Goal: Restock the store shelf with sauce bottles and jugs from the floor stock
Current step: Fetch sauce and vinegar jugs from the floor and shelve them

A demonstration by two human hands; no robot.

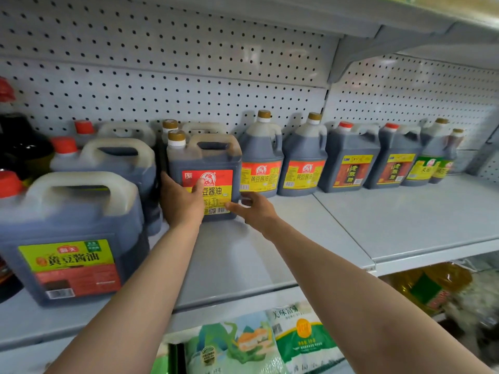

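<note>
A dark soy sauce jug (213, 160) with a gold cap and a red and yellow label stands on the grey shelf (297, 238). My left hand (182, 198) lies flat against its front left, thumb across the label. My right hand (252, 210) touches its lower right corner with relaxed, straight fingers. A second gold-capped jug stands behind it. Two rounder jugs (262, 157) with the same label stand just to the right. Three red-capped jugs (73, 233) with white handles stand in a column at the left.
Further right along the back stand two square red-capped vinegar jugs (351, 160) and some green-labelled bottles (429, 157). A pegboard wall (189, 76) backs the shelf, with another shelf above. Rice bags (243, 344) and a yellow oil jug (429, 284) lie on the shelf below.
</note>
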